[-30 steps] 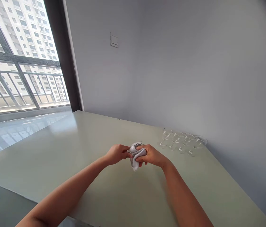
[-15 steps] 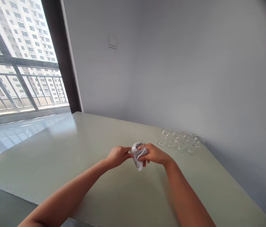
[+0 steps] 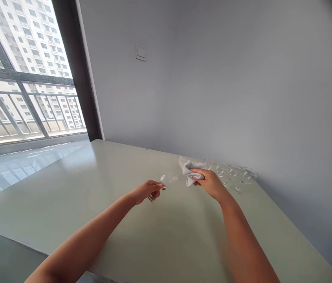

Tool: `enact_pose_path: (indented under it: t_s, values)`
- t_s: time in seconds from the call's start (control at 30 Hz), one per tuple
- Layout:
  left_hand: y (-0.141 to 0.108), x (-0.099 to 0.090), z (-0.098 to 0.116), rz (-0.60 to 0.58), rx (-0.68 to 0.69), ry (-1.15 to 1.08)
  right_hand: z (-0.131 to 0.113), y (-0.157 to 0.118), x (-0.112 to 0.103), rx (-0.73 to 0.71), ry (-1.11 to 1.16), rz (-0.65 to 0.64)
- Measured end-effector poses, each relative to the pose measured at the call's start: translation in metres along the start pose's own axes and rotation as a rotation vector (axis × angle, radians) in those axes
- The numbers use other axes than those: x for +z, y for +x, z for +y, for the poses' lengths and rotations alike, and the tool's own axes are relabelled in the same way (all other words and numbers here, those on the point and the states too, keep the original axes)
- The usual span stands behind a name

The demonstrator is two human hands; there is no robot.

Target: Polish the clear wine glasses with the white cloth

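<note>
A clear stemmed glass (image 3: pixel 169 178) is tilted above the table, its bowl toward the right. My left hand (image 3: pixel 151 191) is closed around its stem, and the foot shows below the fingers. My right hand (image 3: pixel 211 182) grips a bunched white cloth (image 3: pixel 189 169), held apart from the glass and to its right. Several more stemmed glasses (image 3: pixel 235 171) stand in a row behind and right of my right hand, partly hidden by the hand and cloth.
The pale green table (image 3: pixel 118 165) runs back to a grey wall (image 3: pixel 242 86) with a light switch (image 3: pixel 141 52). At the left is a large window (image 3: pixel 27 74) with a railing outside. The row of glasses is close to the wall.
The cloth has come off the glass; my right hand has moved with it to the right and slightly up. The glass bowl is now uncovered, still in my left hand.
</note>
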State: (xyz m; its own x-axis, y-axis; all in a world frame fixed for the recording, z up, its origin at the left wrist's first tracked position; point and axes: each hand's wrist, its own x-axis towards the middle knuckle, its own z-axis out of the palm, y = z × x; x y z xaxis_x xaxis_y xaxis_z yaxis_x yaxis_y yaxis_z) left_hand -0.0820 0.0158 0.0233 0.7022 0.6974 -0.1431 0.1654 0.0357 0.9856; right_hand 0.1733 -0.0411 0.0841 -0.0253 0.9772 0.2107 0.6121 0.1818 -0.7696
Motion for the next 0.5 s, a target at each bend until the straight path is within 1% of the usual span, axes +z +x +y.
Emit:
enact_pose_path:
  t_s: [0.03, 0.07, 0.1, 0.2, 0.23, 0.3, 0.37, 0.4, 0.43, 0.5]
  values:
    - [0.003, -0.001, -0.003, 0.079, -0.002, 0.014, 0.0, 0.002, 0.001, -0.041, -0.039, 0.082]
    - [0.005, -0.001, -0.006, 0.143, -0.004, 0.028, -0.002, 0.004, 0.004, -0.11, -0.095, 0.134]
    - [0.007, -0.001, -0.008, 0.188, -0.006, 0.041, -0.006, 0.004, 0.009, -0.196, -0.171, 0.156]
    - [0.009, 0.0, -0.009, 0.243, -0.006, 0.14, -0.023, -0.001, 0.037, -0.457, -0.464, 0.117]
    - [0.007, 0.001, -0.008, 0.247, -0.014, 0.212, -0.027, -0.004, 0.049, -0.525, -0.544, 0.094]
    - [0.004, 0.006, -0.003, 0.245, -0.041, 0.358, -0.033, -0.008, 0.074, -0.633, -0.633, 0.06]
    - [-0.001, 0.011, 0.001, 0.23, -0.054, 0.507, -0.033, -0.01, 0.092, -0.689, -0.651, 0.066]
    - [-0.004, 0.014, 0.003, 0.224, -0.04, 0.585, -0.032, -0.01, 0.097, -0.688, -0.644, 0.083]
    - [-0.006, 0.017, 0.005, 0.222, -0.003, 0.67, -0.03, -0.01, 0.1, -0.666, -0.628, 0.102]
    - [-0.011, 0.022, 0.008, 0.225, 0.109, 0.869, -0.027, -0.008, 0.097, -0.561, -0.567, 0.126]
